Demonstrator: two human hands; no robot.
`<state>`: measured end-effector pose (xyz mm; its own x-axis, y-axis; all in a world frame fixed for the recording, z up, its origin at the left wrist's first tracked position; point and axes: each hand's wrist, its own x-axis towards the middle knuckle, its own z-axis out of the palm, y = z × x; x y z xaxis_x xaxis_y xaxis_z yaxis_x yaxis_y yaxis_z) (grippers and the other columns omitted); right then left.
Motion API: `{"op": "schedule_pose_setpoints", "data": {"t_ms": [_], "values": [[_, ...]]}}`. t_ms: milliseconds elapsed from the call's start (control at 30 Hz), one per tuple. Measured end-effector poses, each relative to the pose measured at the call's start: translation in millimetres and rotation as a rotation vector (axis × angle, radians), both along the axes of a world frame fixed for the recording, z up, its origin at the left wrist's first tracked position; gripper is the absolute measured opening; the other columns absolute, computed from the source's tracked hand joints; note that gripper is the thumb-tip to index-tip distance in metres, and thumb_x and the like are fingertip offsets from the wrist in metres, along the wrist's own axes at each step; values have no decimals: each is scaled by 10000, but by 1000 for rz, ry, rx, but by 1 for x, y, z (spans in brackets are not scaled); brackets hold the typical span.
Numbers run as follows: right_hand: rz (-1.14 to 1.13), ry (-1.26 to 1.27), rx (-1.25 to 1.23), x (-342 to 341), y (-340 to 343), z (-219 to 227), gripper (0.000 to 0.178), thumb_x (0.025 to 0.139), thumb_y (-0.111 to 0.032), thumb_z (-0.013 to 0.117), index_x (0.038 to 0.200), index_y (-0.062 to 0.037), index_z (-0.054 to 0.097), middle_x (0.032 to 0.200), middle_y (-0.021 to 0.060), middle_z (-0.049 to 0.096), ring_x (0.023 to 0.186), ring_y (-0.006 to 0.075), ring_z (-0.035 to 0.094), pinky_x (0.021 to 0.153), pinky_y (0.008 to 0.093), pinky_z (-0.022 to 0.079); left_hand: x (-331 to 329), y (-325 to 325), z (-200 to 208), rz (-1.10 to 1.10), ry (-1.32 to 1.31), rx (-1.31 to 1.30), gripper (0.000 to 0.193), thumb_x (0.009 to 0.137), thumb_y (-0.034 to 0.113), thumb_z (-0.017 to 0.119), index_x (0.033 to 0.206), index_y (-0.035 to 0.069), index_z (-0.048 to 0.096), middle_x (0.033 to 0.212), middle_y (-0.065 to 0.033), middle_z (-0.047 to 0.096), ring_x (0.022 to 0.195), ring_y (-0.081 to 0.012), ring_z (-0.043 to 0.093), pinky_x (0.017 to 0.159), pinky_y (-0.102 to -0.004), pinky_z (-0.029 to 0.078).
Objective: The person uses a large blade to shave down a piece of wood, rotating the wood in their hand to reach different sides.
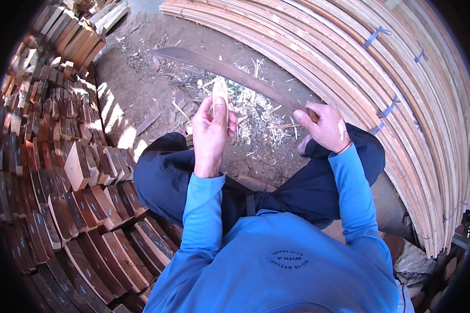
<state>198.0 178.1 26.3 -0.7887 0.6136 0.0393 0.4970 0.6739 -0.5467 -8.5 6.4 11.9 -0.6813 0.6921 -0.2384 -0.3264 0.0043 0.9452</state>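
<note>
My left hand (212, 125) is closed around a short pale piece of wood (221, 88), its tapered end pointing up and away from me. The thumb lies along the wood's face. In my right hand (325, 126) is the handle of a machete (235, 74); most of the handle is hidden by my fingers. Its long dark blade reaches leftward across the view, passing just beyond the tip of the wood. I cannot tell whether blade and wood touch. Below both hands, pale wood shavings (256, 117) are scattered over the dirt ground (146, 88).
Stacked wooden blocks (89, 245) fill the left side, close to my left knee. Long bundled wooden strips (318, 47), tied with blue bands (376, 36), curve along the far and right side. My bent legs in dark trousers (167, 167) frame the shavings. A pale lump (415, 258) lies at lower right.
</note>
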Motion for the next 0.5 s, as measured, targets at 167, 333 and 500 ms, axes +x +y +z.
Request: {"op": "schedule_pose_setpoints", "data": {"t_ms": [167,333,500], "values": [[45,6,-60,17,-11,7,564,946,-489,711,686,-8,573,519,152,491,509,342,545,515,416,426,-4,-8,4,-57,-222,57,253,1129,305,472,999,98,540,681,74,414,517,-15,291,446,-203,219],[119,-9,50,27,-9,3,539,948,-523,696,768,-15,691,479,102,598,515,294,675,551,385,525,-7,-11,2,-102,-257,77,296,1130,329,471,956,97,533,664,60,432,493,-22,316,424,-215,237],[75,-35,131,23,-8,-13,579,927,-568,694,836,3,733,500,119,608,546,323,680,585,414,539,-1,-10,1,-103,-299,108,295,1126,318,477,944,90,524,663,72,401,483,-18,295,416,-214,210]]}}
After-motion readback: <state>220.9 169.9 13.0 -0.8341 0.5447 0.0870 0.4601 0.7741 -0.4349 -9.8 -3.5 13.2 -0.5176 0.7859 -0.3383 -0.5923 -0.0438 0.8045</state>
